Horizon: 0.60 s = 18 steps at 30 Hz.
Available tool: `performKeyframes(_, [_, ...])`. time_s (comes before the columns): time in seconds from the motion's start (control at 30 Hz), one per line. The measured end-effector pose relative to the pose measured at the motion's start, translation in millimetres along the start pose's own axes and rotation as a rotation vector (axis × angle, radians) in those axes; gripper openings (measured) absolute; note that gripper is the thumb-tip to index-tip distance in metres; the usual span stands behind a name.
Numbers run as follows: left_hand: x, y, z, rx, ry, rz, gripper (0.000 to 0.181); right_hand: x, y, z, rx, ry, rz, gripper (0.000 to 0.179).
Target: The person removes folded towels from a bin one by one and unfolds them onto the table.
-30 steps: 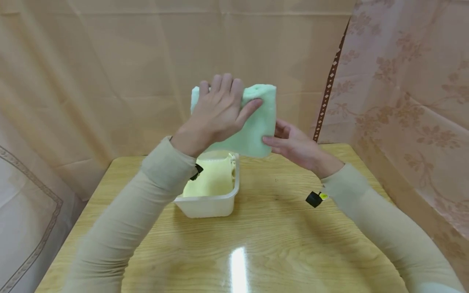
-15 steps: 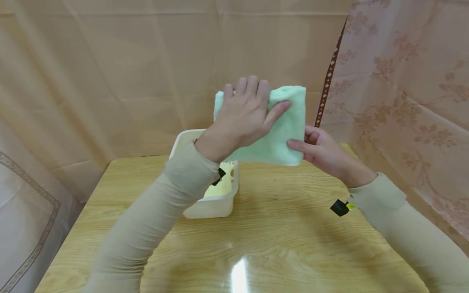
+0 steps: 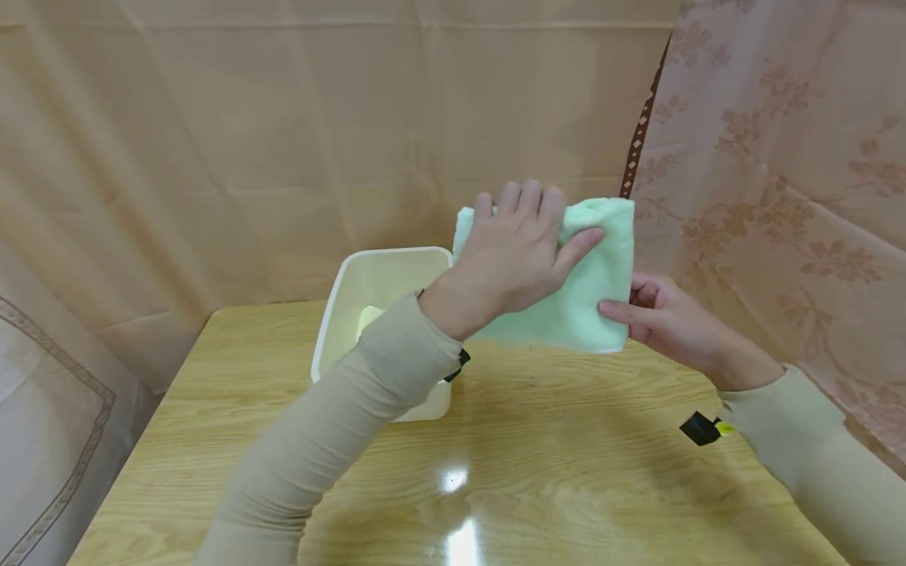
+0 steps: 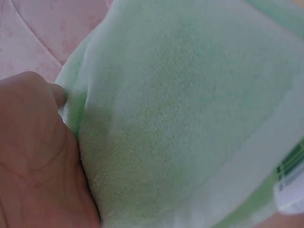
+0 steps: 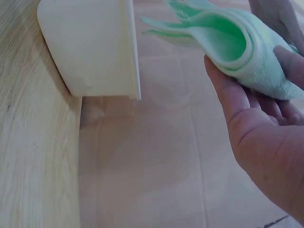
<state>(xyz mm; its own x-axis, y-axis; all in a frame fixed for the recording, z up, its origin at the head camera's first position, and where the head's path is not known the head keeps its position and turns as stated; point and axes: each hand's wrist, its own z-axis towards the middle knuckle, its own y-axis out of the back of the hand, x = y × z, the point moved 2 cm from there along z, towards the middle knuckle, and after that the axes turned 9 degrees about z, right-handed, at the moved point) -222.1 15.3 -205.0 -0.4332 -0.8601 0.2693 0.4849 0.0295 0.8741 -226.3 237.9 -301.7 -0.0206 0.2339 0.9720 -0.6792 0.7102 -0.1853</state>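
A folded mint-green towel (image 3: 587, 291) is held up over the table, to the right of the bin. My left hand (image 3: 513, 248) grips its top edge, the fingers over the far side and the thumb along the near face. At the right edge my right hand (image 3: 668, 326) pinches the towel between thumb and fingers. Folded layers of the towel (image 5: 237, 42) show curved in the right wrist view, the right fingers beneath them. Close up in the left wrist view, the towel (image 4: 180, 104) fills most of the picture, with a white label (image 4: 292, 190) at the right.
A white plastic bin (image 3: 327, 330) stands at the back left of the wooden table (image 3: 566, 472), partly hidden by my left forearm. Pale yellow cloth (image 3: 368, 317) lies inside it. Beige curtain (image 3: 283, 118) hangs right behind the table, flowered curtain (image 3: 800, 196) along the right.
Both hands have carried the towel to the right, away from over the bin, and lately a little lower. More of the bin's back left rim now shows.
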Motion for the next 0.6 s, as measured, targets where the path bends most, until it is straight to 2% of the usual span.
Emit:
performKeyframes(0.13, [-11.8,-4.5,-4.8,-0.092,-0.015,0.007,0.054,-1.4,2.4,-12.6,0.053,-0.02,0.045,0.039])
performKeyframes(0.27, [-24.4,-12.1,-13.3,-0.257,-0.017,0.035,0.052,-6.8,3.2,-22.2,0.074,-0.048,0.078,0.04])
performKeyframes(0.37, [-33.7,-18.0,-20.8,-0.352,0.001,0.066,0.051,-13.7,3.0,-28.8,0.083,-0.071,0.093,0.039])
performKeyframes(0.47, [-42.7,-22.7,-28.6,-0.407,0.031,0.096,0.052,-21.5,2.4,-35.9,0.098,-0.087,0.128,0.039])
performKeyframes(0.6, [-52.5,-24.8,-39.9,-0.426,0.072,0.135,0.053,-31.5,1.7,-45.1,0.123,-0.106,0.175,0.04])
